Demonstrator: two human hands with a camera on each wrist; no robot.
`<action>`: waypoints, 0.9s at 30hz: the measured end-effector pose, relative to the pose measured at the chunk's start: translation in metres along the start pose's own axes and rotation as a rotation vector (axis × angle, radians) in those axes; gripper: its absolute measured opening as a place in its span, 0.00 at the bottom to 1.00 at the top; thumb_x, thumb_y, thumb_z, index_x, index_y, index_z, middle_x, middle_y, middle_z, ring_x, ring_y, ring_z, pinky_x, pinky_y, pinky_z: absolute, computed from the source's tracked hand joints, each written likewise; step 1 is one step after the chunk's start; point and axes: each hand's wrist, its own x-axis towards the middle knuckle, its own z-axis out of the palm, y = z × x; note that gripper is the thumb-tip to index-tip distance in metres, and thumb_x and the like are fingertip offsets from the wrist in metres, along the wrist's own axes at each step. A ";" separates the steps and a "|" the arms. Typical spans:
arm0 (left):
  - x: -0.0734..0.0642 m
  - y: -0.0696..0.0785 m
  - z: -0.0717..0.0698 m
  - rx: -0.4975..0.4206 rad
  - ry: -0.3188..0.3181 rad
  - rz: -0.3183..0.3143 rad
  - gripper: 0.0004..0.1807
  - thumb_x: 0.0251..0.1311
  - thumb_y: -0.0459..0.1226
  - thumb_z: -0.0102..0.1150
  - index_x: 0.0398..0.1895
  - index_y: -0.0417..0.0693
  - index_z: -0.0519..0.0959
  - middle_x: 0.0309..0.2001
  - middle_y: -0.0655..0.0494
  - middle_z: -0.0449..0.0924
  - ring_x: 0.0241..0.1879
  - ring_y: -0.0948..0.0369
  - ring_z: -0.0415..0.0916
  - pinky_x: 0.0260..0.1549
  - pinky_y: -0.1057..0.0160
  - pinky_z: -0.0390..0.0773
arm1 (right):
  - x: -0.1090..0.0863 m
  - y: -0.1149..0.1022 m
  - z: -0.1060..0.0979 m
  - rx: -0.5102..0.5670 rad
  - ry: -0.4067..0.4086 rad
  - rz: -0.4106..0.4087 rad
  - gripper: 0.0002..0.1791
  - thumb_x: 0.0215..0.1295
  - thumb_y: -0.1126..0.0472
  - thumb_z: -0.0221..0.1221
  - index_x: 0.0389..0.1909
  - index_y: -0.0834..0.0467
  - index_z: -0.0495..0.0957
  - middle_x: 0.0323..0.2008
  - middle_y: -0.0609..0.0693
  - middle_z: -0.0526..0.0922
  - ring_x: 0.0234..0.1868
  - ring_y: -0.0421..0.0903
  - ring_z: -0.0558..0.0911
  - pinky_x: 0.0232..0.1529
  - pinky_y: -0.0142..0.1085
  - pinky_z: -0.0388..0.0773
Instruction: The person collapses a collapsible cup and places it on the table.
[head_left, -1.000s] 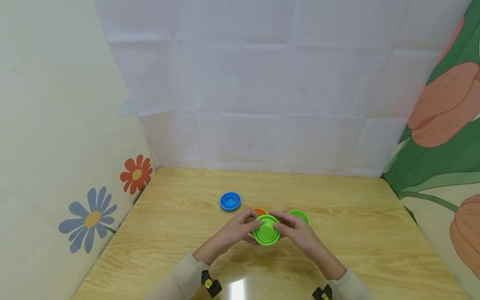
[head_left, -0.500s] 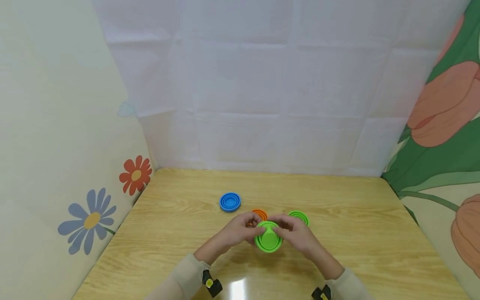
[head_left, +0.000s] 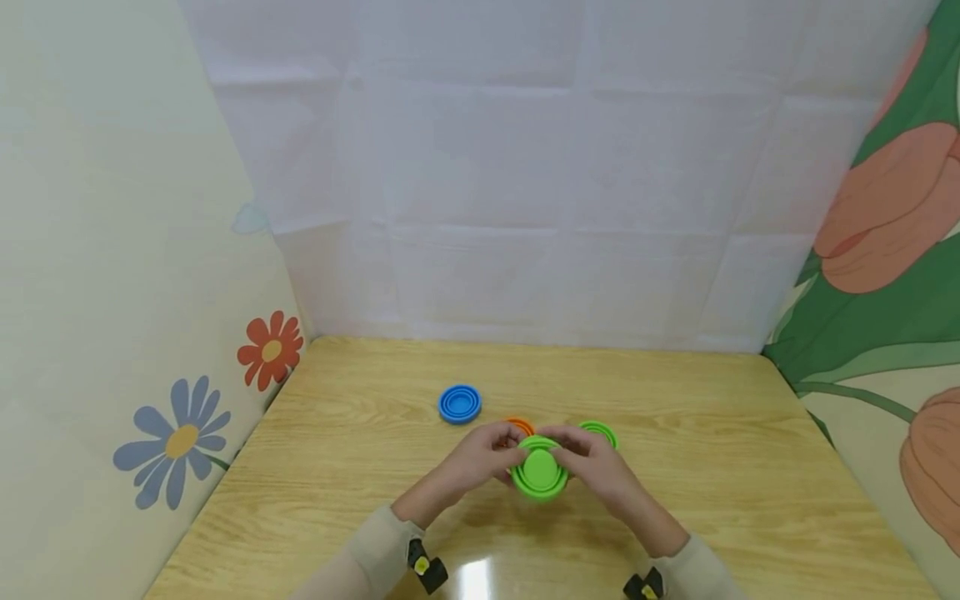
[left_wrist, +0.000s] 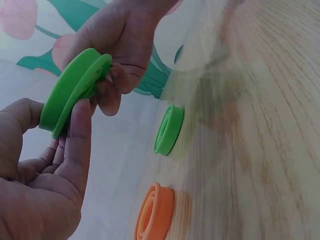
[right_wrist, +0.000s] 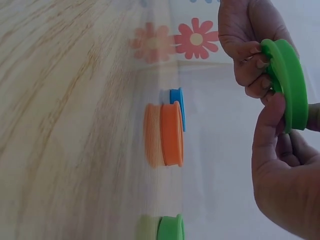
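Observation:
A green collapsible cup [head_left: 540, 472], folded to a ringed disc with a thick rim, is held above the table between both hands. My left hand [head_left: 480, 457] pinches its left side, thumb on the face towards me and fingers behind. From the other side my right hand [head_left: 603, 471] grips it the same way. In the left wrist view the held cup [left_wrist: 75, 92] stands tilted, edge-on. Beyond the hands lie a second green cup [head_left: 604, 432] and an orange cup [head_left: 522, 425], both flat and partly hidden by the hands in the head view.
A blue folded cup [head_left: 460, 403] lies farther back on the wooden table [head_left: 360, 400], left of the orange one. A white cloth [head_left: 480, 183] hangs behind the table, and flower-printed panels [head_left: 150, 250] stand at both sides.
The held green cup's protruding middle has sunk in, and its rings now look flatter. It dipped towards me, then rose a little. Both hands keep their grip; the other cups stay put.

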 end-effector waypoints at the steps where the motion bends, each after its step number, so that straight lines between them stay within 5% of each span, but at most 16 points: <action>1: 0.000 0.000 -0.001 -0.017 -0.010 -0.007 0.16 0.62 0.40 0.56 0.47 0.38 0.73 0.38 0.48 0.77 0.34 0.58 0.79 0.32 0.54 0.83 | 0.000 0.001 -0.001 0.019 -0.007 0.002 0.22 0.66 0.51 0.55 0.57 0.57 0.73 0.50 0.55 0.78 0.42 0.47 0.80 0.37 0.39 0.81; 9: 0.001 -0.003 -0.007 -0.148 -0.065 -0.047 0.21 0.60 0.43 0.59 0.50 0.37 0.71 0.42 0.46 0.74 0.41 0.55 0.77 0.37 0.55 0.83 | 0.002 0.002 -0.007 0.141 -0.020 0.048 0.22 0.68 0.48 0.51 0.56 0.56 0.73 0.52 0.55 0.77 0.43 0.51 0.80 0.35 0.46 0.82; 27: -0.001 0.003 -0.009 -0.166 -0.034 -0.007 0.22 0.60 0.38 0.59 0.56 0.40 0.69 0.42 0.47 0.71 0.42 0.57 0.73 0.39 0.47 0.81 | 0.009 -0.005 -0.013 0.232 -0.096 0.165 0.25 0.67 0.45 0.51 0.56 0.58 0.72 0.48 0.56 0.77 0.43 0.49 0.78 0.36 0.43 0.82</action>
